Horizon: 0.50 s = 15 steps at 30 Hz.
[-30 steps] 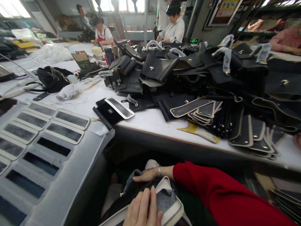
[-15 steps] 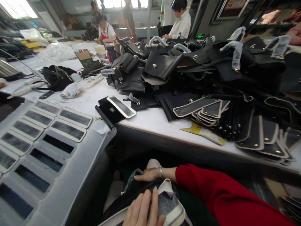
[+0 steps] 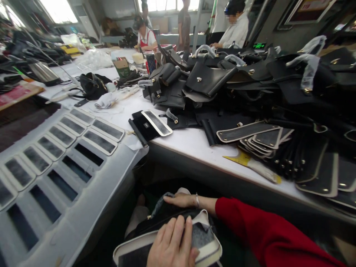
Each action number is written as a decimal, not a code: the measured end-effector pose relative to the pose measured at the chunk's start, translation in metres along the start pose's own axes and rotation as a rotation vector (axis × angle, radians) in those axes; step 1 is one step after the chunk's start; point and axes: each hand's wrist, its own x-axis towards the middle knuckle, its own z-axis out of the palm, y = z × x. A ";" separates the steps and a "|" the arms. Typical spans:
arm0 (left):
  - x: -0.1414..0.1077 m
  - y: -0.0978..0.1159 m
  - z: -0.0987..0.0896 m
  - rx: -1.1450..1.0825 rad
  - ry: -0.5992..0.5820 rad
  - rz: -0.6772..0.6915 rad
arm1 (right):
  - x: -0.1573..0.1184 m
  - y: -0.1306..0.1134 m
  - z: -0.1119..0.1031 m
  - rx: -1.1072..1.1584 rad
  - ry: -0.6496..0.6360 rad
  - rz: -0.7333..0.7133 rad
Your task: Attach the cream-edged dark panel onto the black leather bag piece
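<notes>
A black handbag (image 3: 164, 219) rests at my lap, low in the head view. My right hand (image 3: 182, 200), in a red sleeve with a bracelet at the wrist, is closed around its plastic-wrapped handle (image 3: 159, 204). A dark, pale-edged panel (image 3: 133, 256) lies over the near side of the bag. On this panel my left hand (image 3: 172, 241) lies flat, fingers stretched out and close together. A crumpled-looking pale flap (image 3: 202, 218) stands up at the panel's far right corner, just beyond the left fingertips. The bag's underside is out of sight.
Left, a grey board (image 3: 75, 200) carries rows of pale-edged panels (image 3: 100, 141) and dark slots. On the white table (image 3: 183, 142) lie a pile of black bags (image 3: 205, 79), stacked straps (image 3: 261, 142) and a yellow-ended tool (image 3: 250, 163). People work farther back.
The view has swung left, so the tabletop things sit farther right. More of the pale-edged panel shows beside my left hand. Both hands keep nearly the same place on the bag.
</notes>
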 end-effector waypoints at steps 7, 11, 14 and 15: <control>-0.002 0.006 -0.009 -0.075 -0.076 -0.072 | -0.047 -0.047 -0.038 -0.163 0.171 -0.208; -0.005 0.015 -0.009 -0.129 -0.110 -0.138 | -0.076 -0.073 -0.023 -0.357 0.099 -0.305; -0.005 0.021 -0.010 -0.215 -0.060 -0.203 | -0.086 -0.081 -0.013 -0.551 0.078 -0.385; -0.003 0.021 -0.013 -0.254 -0.036 -0.227 | -0.088 -0.082 -0.012 -0.614 0.074 -0.408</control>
